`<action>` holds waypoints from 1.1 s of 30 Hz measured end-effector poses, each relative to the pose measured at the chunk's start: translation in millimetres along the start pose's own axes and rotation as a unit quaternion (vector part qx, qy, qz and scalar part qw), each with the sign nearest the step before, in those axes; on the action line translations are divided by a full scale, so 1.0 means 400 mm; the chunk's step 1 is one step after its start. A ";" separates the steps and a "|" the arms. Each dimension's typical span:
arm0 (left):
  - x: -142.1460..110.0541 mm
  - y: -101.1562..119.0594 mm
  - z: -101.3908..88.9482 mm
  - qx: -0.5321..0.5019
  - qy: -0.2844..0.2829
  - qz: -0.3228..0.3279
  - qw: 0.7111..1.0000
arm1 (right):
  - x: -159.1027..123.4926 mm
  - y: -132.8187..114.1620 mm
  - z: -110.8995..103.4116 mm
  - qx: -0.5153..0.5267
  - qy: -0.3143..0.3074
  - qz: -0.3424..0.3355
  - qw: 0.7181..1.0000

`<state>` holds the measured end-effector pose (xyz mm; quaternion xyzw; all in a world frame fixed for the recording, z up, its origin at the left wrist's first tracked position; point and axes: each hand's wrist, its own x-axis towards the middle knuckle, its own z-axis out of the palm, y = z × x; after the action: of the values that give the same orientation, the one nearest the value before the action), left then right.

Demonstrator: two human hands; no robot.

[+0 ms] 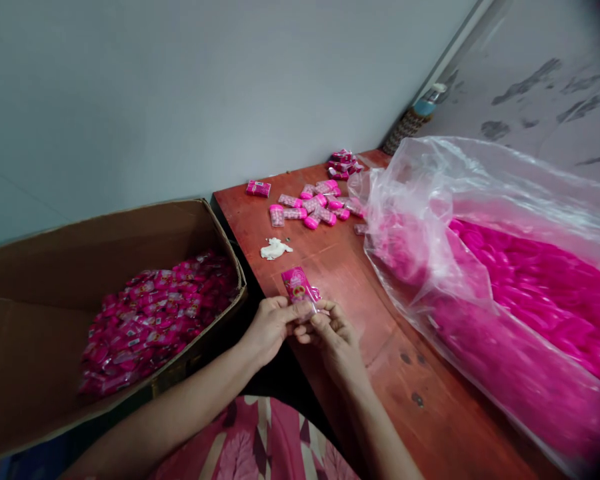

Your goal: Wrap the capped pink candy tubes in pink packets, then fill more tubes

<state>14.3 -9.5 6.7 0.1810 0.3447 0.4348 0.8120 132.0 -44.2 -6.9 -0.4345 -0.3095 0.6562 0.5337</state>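
Near the table's left edge, my left hand and my right hand are both closed on a small pink printed packet with a clear lower end. The fingertips of both hands pinch that clear end from either side. The packet's printed face points up, and my fingers cover its lower part. Just beyond it lies a white crumpled lump. Further back is a loose cluster of small clear containers with pink caps, which hold pale pink bits.
A cardboard box at left holds many pink packets. On the right of the red table sits a big clear bag of pink plastic pieces. A flat packet, a stack of packets and a bottle stand near the wall.
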 end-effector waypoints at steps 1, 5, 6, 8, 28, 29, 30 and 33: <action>-0.006 -0.004 0.002 -0.005 -0.008 -0.001 1.000 | 0.007 0.001 0.004 0.003 0.002 -0.001 1.000; -0.032 0.017 -0.017 -0.024 0.004 0.049 0.998 | 0.028 -0.008 0.010 -0.014 -0.003 0.001 1.000; -0.037 0.031 -0.028 -0.037 0.025 0.082 0.996 | 0.029 -0.014 0.005 -0.021 -0.002 -0.001 1.000; -0.040 0.058 -0.056 -0.052 0.079 0.149 0.984 | 0.028 -0.030 -0.015 -0.037 0.012 -0.012 0.999; 0.080 -0.048 -0.087 0.658 0.016 0.450 0.604 | 0.036 -0.019 -0.065 -0.189 0.102 -0.094 0.972; 0.074 -0.045 -0.079 0.638 0.008 0.447 0.628 | 0.044 -0.021 -0.059 -0.154 0.090 -0.083 0.981; 0.069 -0.040 -0.070 0.613 0.002 0.434 0.660 | 0.051 -0.025 -0.055 -0.119 0.082 -0.072 0.987; 0.053 -0.020 -0.043 0.481 0.025 0.328 0.813 | 0.071 -0.044 -0.051 -0.066 0.098 -0.066 0.991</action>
<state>14.8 3.5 -18.7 0.6402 0.4501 0.4580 0.4216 156.6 -13.6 -7.1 -0.5097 -0.3257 0.5520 0.5739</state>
